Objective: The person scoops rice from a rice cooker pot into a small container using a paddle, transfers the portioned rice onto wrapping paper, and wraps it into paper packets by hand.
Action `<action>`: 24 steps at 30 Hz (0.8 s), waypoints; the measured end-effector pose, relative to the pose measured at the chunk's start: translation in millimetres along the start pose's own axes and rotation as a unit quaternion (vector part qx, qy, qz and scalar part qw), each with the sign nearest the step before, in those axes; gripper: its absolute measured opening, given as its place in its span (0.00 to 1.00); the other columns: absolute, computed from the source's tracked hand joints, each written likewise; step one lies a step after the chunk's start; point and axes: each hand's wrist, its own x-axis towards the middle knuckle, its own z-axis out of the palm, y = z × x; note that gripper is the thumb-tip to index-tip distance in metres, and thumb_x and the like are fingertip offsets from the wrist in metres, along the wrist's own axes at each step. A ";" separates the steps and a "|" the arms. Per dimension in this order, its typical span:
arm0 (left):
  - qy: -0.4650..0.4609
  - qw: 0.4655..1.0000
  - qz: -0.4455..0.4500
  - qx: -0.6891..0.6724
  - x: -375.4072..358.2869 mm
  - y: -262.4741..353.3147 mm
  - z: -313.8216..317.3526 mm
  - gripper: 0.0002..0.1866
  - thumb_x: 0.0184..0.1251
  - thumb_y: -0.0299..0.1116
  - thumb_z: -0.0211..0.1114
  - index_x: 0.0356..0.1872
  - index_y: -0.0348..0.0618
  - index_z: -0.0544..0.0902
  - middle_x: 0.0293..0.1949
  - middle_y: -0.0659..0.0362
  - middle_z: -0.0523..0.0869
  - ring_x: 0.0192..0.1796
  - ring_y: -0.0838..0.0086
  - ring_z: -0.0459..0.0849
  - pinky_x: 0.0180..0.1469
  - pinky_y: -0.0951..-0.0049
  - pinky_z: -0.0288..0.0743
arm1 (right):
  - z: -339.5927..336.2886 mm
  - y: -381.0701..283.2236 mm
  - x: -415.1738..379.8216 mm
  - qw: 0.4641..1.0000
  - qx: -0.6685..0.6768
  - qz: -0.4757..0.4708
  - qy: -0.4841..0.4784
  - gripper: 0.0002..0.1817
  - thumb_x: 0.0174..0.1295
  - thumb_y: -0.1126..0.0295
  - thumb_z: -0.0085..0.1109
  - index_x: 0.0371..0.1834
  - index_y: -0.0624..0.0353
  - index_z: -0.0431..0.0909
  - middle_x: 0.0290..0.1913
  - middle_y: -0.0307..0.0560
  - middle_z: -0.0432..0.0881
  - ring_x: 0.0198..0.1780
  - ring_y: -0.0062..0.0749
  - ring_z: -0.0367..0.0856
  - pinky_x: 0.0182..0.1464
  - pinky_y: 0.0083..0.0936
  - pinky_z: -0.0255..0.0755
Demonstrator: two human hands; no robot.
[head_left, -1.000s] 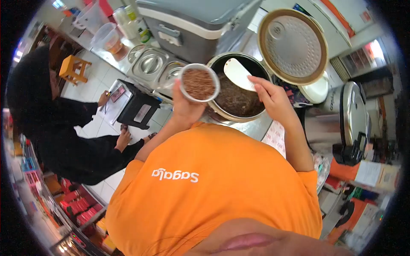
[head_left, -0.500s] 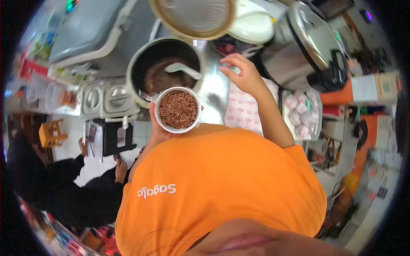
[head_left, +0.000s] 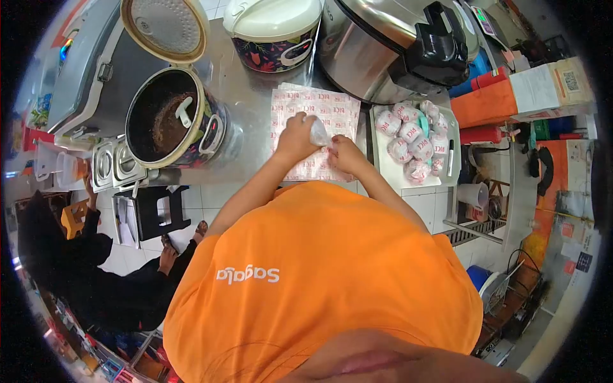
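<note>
My left hand is closed around a small white bowl, tilted so that its inside does not show. Close by on its right, my right hand has its fingers pinched together at the bowl's edge, on what looks like clear plastic. Both hands are above a stack of printed paper sheets. To the left stands an open rice cooker with brown rice low in its pot and a white rice paddle inside.
At the right, a white tray holds several paper-wrapped balls and a marker. A closed patterned rice cooker and a large steel cooker stand behind. Lidded steel pans are at the left; a person in black sits beyond.
The bowl of brown rice has moved away from my chest, rightward over the printed paper, and now tilts with its contents out of sight. My right hand has come down beside it and closed.
</note>
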 end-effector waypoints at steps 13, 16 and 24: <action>0.028 0.984 -0.049 -0.171 6.4 -50.2 16.6 0.22 0.53 0.30 0.65 0.53 0.45 0.77 0.56 0.49 0.74 0.58 0.57 0.73 0.58 0.64 0.69 | -7.7 26.6 7.5 0.999 -0.005 -0.039 -0.032 0.15 0.50 0.67 0.55 0.37 0.66 0.80 0.48 0.54 0.78 0.48 0.47 0.77 0.52 0.32 0.71; 0.089 0.894 -0.161 -0.409 5.5 -70.5 -7.1 0.19 0.62 0.33 0.61 0.53 0.39 0.76 0.55 0.48 0.76 0.57 0.60 0.75 0.59 0.66 0.67 | -6.4 25.3 1.9 0.997 0.001 -0.071 -0.003 0.15 0.52 0.65 0.56 0.37 0.66 0.80 0.46 0.53 0.79 0.47 0.46 0.77 0.51 0.32 0.71; 0.234 0.937 -0.211 0.152 -20.7 -94.9 -37.6 0.44 0.44 0.46 0.71 0.66 0.49 0.64 0.68 0.35 0.49 0.71 0.38 0.40 0.70 0.43 0.36 | 7.1 18.2 -17.2 0.988 -0.044 -0.147 0.027 0.21 0.42 0.58 0.73 0.35 0.59 0.79 0.56 0.61 0.68 0.58 0.55 0.64 0.61 0.44 0.58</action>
